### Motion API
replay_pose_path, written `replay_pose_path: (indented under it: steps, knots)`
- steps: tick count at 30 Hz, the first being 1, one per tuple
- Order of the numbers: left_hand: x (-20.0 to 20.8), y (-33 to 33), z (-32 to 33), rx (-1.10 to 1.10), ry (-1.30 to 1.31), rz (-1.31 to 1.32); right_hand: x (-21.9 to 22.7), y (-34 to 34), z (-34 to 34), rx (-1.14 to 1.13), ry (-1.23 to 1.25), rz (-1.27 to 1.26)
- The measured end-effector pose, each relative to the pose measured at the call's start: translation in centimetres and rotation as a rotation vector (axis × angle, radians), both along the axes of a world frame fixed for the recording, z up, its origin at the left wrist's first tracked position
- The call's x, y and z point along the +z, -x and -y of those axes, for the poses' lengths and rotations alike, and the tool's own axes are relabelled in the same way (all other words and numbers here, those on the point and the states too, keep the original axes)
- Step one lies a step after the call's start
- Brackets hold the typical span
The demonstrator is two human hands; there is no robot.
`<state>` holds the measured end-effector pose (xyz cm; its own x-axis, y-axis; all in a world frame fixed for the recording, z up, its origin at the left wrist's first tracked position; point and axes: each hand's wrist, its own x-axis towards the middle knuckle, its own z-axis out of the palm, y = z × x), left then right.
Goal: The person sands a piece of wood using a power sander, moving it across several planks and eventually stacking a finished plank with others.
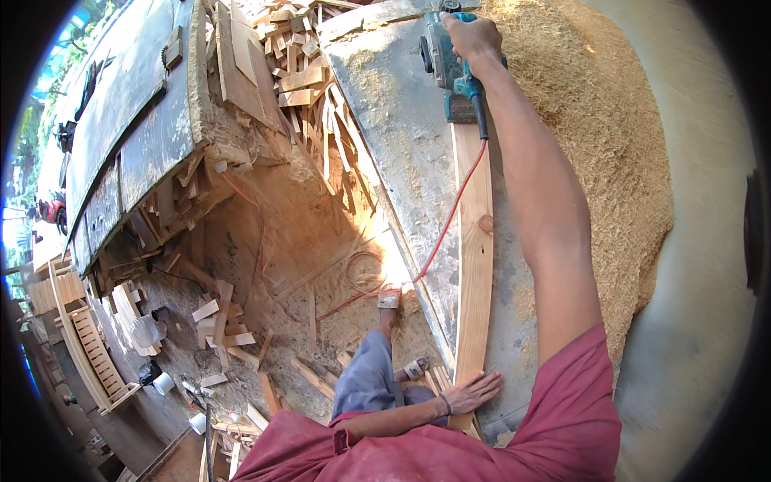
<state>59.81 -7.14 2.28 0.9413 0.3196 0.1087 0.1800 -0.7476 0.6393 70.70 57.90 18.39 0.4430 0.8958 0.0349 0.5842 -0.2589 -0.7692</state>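
A long light wooden board (475, 265) with a dark knot lies lengthwise on a grey dusty workbench (401, 120). At its far end sits a teal electric hand planer (459, 104), my right hand (475, 42) wrapped round its handle with the arm stretched out. A red power cord (450, 221) runs from the planer's rear down along the board and off the bench's left edge. My left hand (472, 394) lies flat across the board's near end, fingers spread. The planer's sole is hidden.
Wood shavings (578, 136) are heaped along the bench's right side. Offcuts (297, 76) pile up beyond the bench, and more scraps (225, 321) litter the floor at left. Another worn table (144, 120) stands at the far left. The cord coils on the floor near my foot.
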Motion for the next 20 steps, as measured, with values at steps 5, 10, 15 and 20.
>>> replay_pose_path:
  steps: [5,10,15,20]
  knots:
    - [-0.1,0.1,-0.1,-0.015,0.02,0.031,0.3,-0.5,-3.6,0.042,-0.005,0.039]
    - [-0.2,0.2,-0.3,-0.066,0.099,0.06,1.5,0.8,-5.9,-0.061,-0.077,-0.204]
    - [0.0,0.5,-0.8,0.012,0.125,0.174,2.3,0.7,-9.7,-0.121,-0.043,-0.188]
    - [-2.3,0.7,1.1,0.038,0.064,0.234,1.1,-2.0,-13.3,-0.137,-0.112,-0.102]
